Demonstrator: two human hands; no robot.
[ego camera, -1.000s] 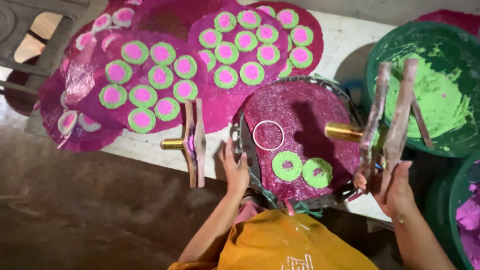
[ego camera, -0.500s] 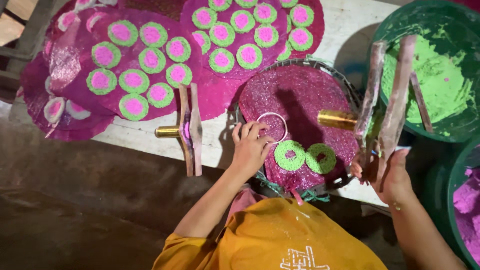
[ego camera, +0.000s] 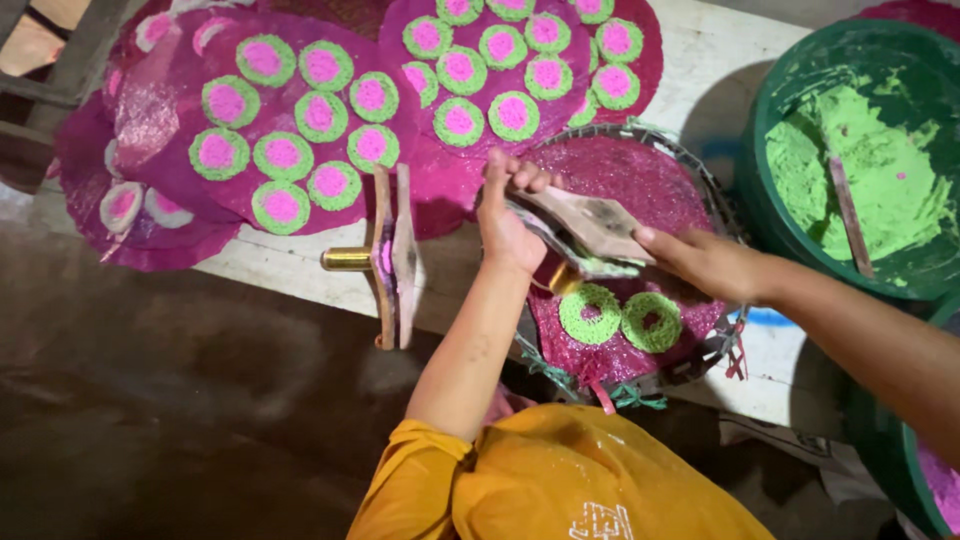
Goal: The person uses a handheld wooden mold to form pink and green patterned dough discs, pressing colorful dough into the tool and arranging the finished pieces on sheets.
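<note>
Seen from above, a person in a yellow shirt leans over a pale surface crowded with coloured discs. Nearest, two green rings lie side by side on a magenta sheet spread over a round wire-rimmed tray. Just beyond them both hands close on a hinged wooden press: the left hand wraps its left end, fingers curled over the top, while the right hand pinches its right edge. The press looks stiff and fairly heavy, its brass barrel partly hidden below; it is probably best gripped by the flat wooden paddles, since the paste-smeared faces are likely slippery. The rings and sheet appear soft, wet and easily torn. To the left, a second press stands on edge, untouched. At right, a green tub holds green paste and a stick. Farthest away, magenta sheets carry rows of finished green-and-pink discs.
</note>
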